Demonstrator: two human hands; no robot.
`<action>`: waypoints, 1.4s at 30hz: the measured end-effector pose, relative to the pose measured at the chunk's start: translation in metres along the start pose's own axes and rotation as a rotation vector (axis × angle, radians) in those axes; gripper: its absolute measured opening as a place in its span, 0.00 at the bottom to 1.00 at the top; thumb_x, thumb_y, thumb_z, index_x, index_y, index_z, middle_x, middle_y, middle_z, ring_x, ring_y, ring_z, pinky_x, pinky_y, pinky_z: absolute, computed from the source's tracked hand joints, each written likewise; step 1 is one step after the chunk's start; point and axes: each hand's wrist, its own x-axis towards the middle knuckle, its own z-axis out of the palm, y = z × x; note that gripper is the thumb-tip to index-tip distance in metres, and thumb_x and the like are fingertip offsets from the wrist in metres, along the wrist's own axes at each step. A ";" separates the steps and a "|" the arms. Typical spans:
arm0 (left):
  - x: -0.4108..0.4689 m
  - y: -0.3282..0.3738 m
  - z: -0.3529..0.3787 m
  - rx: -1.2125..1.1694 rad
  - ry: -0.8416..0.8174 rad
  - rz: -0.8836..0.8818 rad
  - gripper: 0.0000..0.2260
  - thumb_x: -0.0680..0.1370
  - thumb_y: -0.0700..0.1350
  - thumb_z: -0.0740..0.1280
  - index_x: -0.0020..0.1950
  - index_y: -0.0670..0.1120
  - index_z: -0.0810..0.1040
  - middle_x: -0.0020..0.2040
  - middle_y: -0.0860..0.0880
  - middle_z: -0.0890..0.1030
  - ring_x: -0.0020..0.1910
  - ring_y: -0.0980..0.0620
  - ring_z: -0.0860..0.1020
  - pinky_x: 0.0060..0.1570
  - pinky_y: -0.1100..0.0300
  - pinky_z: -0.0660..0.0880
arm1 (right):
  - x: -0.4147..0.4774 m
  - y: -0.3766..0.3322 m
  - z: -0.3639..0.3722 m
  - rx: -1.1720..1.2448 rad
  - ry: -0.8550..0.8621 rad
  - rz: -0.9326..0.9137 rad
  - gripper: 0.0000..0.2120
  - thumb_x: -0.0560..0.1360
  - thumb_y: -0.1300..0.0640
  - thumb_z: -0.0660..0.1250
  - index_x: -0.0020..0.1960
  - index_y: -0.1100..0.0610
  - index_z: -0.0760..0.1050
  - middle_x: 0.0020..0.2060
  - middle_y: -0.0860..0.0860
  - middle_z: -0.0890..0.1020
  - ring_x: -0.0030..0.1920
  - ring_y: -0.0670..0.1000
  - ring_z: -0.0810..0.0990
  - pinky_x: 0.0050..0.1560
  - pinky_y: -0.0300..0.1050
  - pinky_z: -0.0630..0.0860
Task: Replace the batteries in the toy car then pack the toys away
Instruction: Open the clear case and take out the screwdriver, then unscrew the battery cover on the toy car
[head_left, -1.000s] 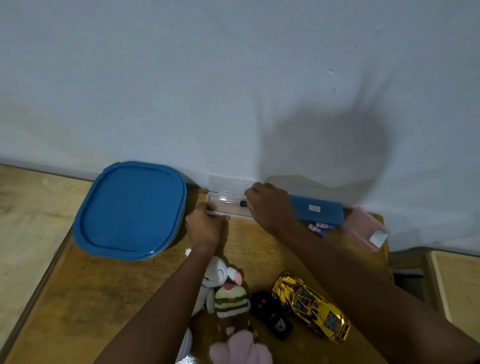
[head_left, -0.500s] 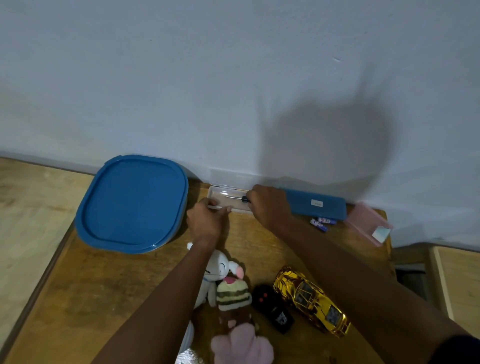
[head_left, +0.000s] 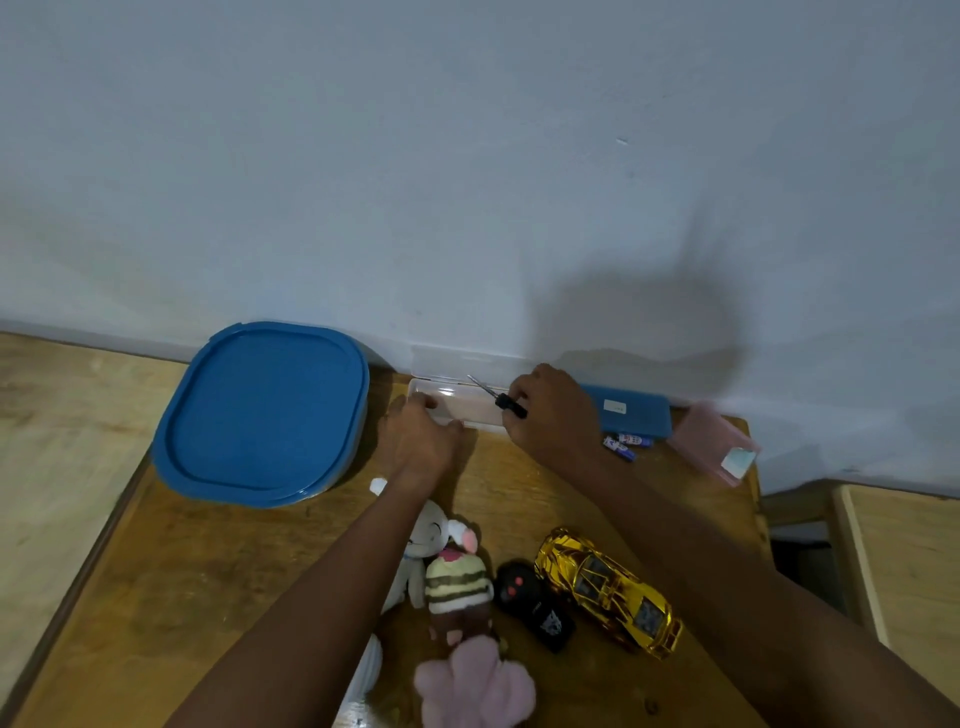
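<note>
- Head view: where is the toy car (head_left: 608, 590)?
- Nearer the body than both hands, untouched. The right hand (head_left: 550, 413) pinches a screwdriver (head_left: 503, 399) over the clear case (head_left: 460, 408) that the left hand (head_left: 421, 444) grips.
- Progress?
- Early, I judge: batteries (head_left: 626, 445) lie beside the right wrist, plush toys (head_left: 457, 582) unpacked. The car's hatch is hidden.

Nothing legible anywhere. Small white label (head_left: 615, 408) on the blue case (head_left: 644, 418): print too small to read. Blurred white and red markings on the batteries (head_left: 626, 445). White emblem on the black remote (head_left: 549, 619), no letters discernible. Pale sticker (head_left: 737, 460) on the pink box (head_left: 701, 434), unreadable.
</note>
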 end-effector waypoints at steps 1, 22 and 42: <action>-0.007 0.005 0.000 0.019 0.002 0.036 0.22 0.73 0.52 0.74 0.64 0.47 0.78 0.63 0.45 0.80 0.61 0.44 0.77 0.58 0.48 0.79 | -0.010 0.005 -0.006 0.015 0.007 0.015 0.06 0.74 0.52 0.70 0.48 0.53 0.79 0.41 0.46 0.74 0.43 0.48 0.74 0.37 0.42 0.65; -0.220 0.042 0.086 0.163 -0.327 0.167 0.30 0.79 0.60 0.64 0.73 0.44 0.61 0.62 0.40 0.80 0.60 0.35 0.78 0.56 0.47 0.74 | -0.222 0.090 -0.021 0.530 -0.075 0.574 0.07 0.77 0.59 0.65 0.53 0.50 0.70 0.41 0.48 0.79 0.44 0.52 0.79 0.45 0.50 0.75; -0.235 0.017 0.063 -0.506 -0.451 0.000 0.20 0.78 0.63 0.63 0.65 0.55 0.66 0.62 0.43 0.80 0.57 0.40 0.80 0.61 0.44 0.75 | -0.294 -0.032 -0.047 0.601 0.391 0.514 0.07 0.79 0.59 0.67 0.56 0.50 0.74 0.46 0.39 0.80 0.48 0.36 0.79 0.45 0.32 0.77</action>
